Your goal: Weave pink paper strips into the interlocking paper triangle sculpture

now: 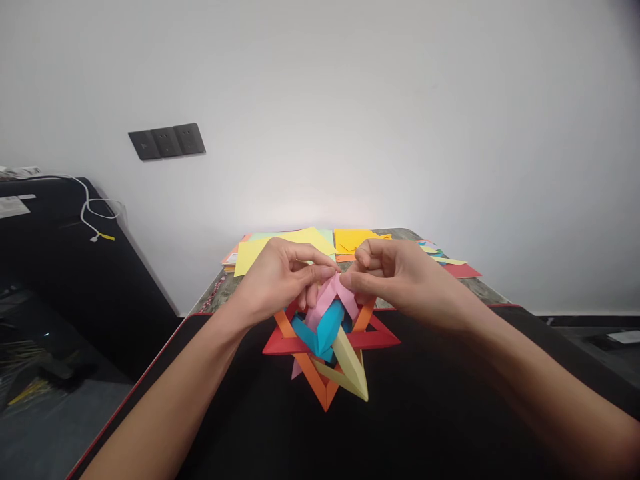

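Observation:
In the head view, a many-coloured origami star [330, 330] of interlocked folded paper strips in red, orange, blue, pink and pale yellow stands over the black mat. My left hand [287, 273] is closed at its upper left, thumb and fingertips pinching the top of the pink strip [326, 295]. From the other side my right hand [387, 270] pinches near the same pink tip, its thumb against the strip and its other fingers curled. The fingers hide part of the star's upper side.
A black mat [420, 407] with a red edge covers the near table. Behind lie yellow paper sheets [255, 252], a golden-yellow piece [353, 239] and a red sheet [463, 270] with paper scraps. At left stands a black cabinet [65, 247] with a white cable [86, 200]; wall sockets [167, 141] are above.

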Tool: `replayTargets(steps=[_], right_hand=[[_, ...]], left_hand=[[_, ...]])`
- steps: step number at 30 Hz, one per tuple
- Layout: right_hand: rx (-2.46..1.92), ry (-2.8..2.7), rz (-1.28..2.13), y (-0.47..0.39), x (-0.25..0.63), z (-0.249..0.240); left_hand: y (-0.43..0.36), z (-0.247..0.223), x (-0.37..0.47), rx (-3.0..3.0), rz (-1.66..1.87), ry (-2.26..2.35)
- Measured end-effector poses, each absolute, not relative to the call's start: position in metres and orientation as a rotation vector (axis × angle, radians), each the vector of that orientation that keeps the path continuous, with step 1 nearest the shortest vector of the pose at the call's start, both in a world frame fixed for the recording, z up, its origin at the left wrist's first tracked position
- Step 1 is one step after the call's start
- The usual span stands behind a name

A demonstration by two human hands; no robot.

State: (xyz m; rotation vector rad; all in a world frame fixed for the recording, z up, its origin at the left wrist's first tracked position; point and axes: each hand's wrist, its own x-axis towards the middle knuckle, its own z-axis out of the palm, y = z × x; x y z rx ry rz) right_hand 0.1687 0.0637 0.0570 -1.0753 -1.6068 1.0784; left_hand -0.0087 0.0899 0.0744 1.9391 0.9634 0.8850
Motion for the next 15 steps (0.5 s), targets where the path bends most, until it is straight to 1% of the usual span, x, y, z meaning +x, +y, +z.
replayTargets(steps=[15], right_hand=[[-1.080,-1.542,1.061,0.0627,0.1641,0.0567]], left_hand=[[0.0899,0.0736,-0.0097,1.987,0.878,0.980]])
